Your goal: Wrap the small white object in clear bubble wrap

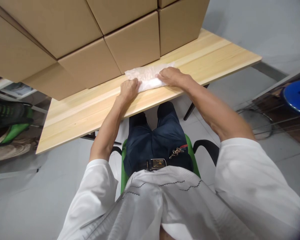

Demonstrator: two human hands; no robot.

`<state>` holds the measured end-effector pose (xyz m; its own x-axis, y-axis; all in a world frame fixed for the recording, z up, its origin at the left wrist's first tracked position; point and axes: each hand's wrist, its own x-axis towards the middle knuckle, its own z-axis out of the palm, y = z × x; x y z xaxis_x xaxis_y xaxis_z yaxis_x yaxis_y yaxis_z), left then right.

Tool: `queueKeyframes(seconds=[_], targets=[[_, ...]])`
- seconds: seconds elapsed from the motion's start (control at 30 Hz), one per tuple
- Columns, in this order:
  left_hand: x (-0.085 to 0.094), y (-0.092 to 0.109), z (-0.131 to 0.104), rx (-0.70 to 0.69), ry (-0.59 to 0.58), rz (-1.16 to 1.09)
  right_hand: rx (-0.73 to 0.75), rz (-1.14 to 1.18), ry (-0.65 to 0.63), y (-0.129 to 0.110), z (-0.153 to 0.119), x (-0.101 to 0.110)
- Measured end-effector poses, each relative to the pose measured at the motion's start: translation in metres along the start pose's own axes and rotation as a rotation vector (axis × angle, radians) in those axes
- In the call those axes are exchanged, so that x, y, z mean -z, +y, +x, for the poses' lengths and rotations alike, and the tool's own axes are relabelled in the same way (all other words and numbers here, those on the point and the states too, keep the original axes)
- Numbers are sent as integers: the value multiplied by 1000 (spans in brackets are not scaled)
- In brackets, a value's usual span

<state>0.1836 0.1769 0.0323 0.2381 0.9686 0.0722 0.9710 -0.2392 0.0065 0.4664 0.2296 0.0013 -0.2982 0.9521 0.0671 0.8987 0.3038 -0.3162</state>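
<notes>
A crumpled, translucent whitish plastic sheet (148,76) lies on the wooden table (72,115) between my two hands. My left hand (130,88) is closed at the sheet's left end, its thumb pressed against the plastic. On the other side my right hand (170,76) grips the right end with its fingers curled in. Both hands rest low at the tabletop. Whether anything is wrapped inside the plastic I cannot tell.
Stacked cardboard boxes (133,40) stand along the table's far side, just beyond the sheet. My legs are under the table's front edge, and I sit on a green chair (123,166). A blue stool (298,96) is at the right, another green chair (15,131) at the left.
</notes>
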Motion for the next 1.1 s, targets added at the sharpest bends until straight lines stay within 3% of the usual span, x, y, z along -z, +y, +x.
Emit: queueKeyframes(seconds=[0.3,0.43,0.53,0.67,0.77,1.1], targets=[[-6,-24,-1,50,22,-56,-52,-2,31,-5,2,-5],[-2,-32,-7,40,101,-84,-107,0,12,-9,1,-4],[-1,-18,-11,-103,165,-85,-93,16,0,-13,-4,1],[-10,26,-8,-365,115,-91,-109,-26,-33,-22,-16,13],[-16,50,-3,-392,66,-84,-103,-48,-61,-27,-23,20],[-5,56,-2,-376,41,-58,-112,17,-25,-4,-34,29]])
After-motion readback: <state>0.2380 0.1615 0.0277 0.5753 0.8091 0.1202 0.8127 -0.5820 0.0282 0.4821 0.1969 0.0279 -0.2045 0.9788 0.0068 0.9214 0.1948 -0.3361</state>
